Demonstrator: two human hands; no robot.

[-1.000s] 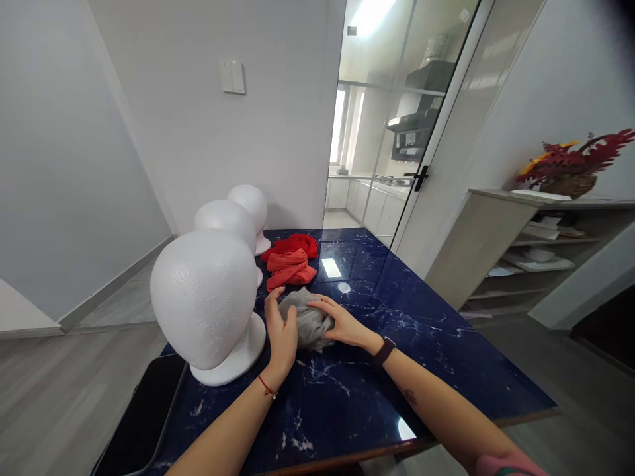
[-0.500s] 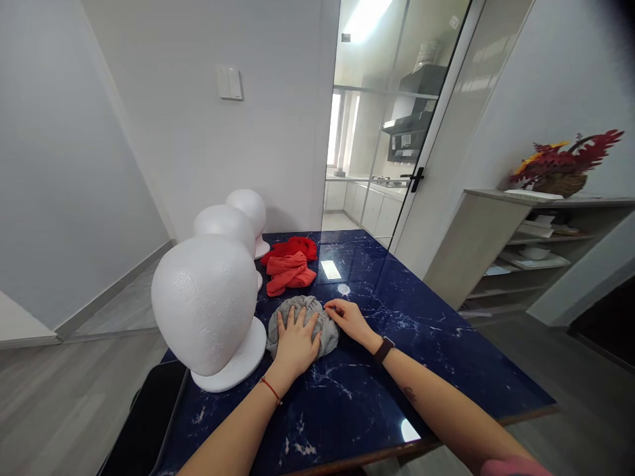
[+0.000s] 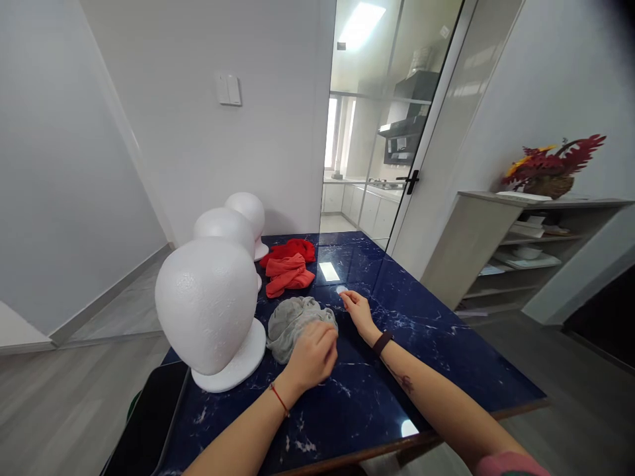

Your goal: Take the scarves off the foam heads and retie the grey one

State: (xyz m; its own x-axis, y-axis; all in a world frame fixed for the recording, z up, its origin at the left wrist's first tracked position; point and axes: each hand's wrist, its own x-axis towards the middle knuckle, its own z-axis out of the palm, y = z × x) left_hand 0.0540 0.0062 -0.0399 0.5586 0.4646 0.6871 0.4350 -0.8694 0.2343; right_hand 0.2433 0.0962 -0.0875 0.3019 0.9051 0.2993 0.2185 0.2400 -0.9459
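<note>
A crumpled grey cloth (image 3: pixel 292 318) lies on the dark blue marble table (image 3: pixel 436 344), just right of the nearest white foam head (image 3: pixel 208 311). My left hand (image 3: pixel 311 356) hovers at the cloth's near right edge, its fingers curled loosely, holding nothing that I can see. My right hand (image 3: pixel 357 309) rests on the table just right of the cloth, apart from it, fingers half bent and a dark watch on the wrist. Two more foam heads (image 3: pixel 225 226) stand in a row behind the first.
An orange-red cloth (image 3: pixel 288 274) and a darker red cloth (image 3: pixel 290 250) lie at the table's far side. A black chair back (image 3: pixel 143 423) stands at the near left edge. A glass door and a shelf unit (image 3: pixel 501 251) are to the right.
Both hands have left the grey cloth: the left drew back toward me off its top, the right shifted right onto the table. The cloth stays bunched in place.
</note>
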